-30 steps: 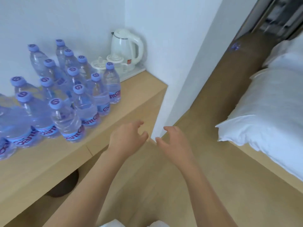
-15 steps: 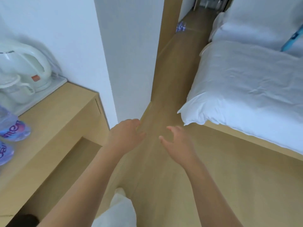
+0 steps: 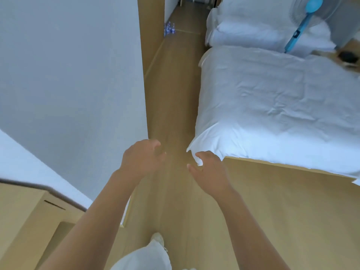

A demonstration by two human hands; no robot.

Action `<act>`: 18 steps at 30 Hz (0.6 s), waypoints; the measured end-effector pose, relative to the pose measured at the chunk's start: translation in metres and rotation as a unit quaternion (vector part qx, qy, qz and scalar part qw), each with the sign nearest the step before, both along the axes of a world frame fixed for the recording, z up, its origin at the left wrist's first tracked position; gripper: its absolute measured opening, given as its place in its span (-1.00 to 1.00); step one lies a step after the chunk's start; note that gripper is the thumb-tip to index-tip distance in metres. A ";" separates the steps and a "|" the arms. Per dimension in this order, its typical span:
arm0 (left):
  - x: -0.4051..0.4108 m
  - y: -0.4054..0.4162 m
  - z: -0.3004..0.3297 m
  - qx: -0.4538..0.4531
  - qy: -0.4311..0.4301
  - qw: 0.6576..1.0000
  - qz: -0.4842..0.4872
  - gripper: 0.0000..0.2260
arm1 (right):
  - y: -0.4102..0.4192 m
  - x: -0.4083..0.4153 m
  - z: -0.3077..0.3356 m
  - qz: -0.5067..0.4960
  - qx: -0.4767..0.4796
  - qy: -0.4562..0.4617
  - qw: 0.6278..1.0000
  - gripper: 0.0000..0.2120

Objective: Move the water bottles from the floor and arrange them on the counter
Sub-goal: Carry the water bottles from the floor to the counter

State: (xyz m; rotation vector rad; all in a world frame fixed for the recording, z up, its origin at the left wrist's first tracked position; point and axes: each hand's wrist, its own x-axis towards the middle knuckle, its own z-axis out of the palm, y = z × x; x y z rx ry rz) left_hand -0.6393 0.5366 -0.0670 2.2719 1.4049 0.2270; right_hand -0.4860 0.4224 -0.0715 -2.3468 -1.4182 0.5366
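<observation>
Left hand (image 3: 141,158) held out with fingers loosely curled and empty, right hand (image 3: 211,171) just beside it, relaxed and empty too, water bottles (image 3: 169,29) standing on the wooden floor (image 3: 171,90) far ahead of both hands beside the wall (image 3: 74,75), white bed (image 3: 272,106) to the right, counter (image 3: 25,209) corner at lower left.

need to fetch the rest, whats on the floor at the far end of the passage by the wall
A small cluster of water bottles stands on the floor against the wall. Too small to count.

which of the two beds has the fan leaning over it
The far bed, at the top of the view: the blue-stemmed fan stands over its right end. The near bed, beside the right hand, has none.
</observation>
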 end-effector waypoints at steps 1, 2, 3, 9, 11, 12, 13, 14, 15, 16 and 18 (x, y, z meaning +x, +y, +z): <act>0.007 0.021 0.001 -0.001 0.002 1.000 -0.002 -0.62 | 0.017 0.007 0.002 -0.008 0.001 -0.005 1.000 -0.55; 0.014 0.039 0.002 -0.002 0.004 1.000 -0.005 -0.62 | 0.032 0.015 0.003 -0.016 0.005 -0.011 1.000 -0.55; 0.021 0.056 0.003 -0.001 0.003 1.000 -0.011 -0.61 | 0.047 0.022 0.004 -0.023 0.010 -0.015 1.000 -0.55; 0.063 0.138 0.004 0.000 0.002 0.999 -0.039 -0.62 | 0.121 0.062 0.001 -0.063 0.031 0.002 0.998 -0.57; 0.078 0.165 0.004 0.001 0.001 0.999 -0.047 -0.63 | 0.147 0.077 -0.003 -0.067 0.037 0.008 0.997 -0.58; 0.087 0.179 0.004 0.003 0.000 0.999 -0.049 -0.63 | 0.160 0.085 -0.005 -0.069 0.039 0.012 0.997 -0.58; 0.096 0.193 0.003 0.005 -0.002 0.999 -0.051 -0.63 | 0.174 0.094 -0.007 -0.071 0.042 0.014 0.997 -0.58; 0.107 0.207 0.003 0.006 -0.003 0.999 -0.054 -0.64 | 0.189 0.104 -0.008 -0.070 0.044 0.014 0.996 -0.58; 0.118 0.223 0.002 0.006 -0.004 0.998 -0.057 -0.64 | 0.204 0.115 -0.010 -0.069 0.045 0.012 0.997 -0.58; 0.131 0.238 0.001 0.003 -0.005 0.998 -0.059 -0.63 | 0.220 0.127 -0.012 -0.066 0.045 0.009 0.997 -0.58; 0.157 0.272 0.000 -0.002 -0.010 0.998 -0.059 -0.61 | 0.255 0.154 -0.015 -0.058 0.040 0.000 0.998 -0.57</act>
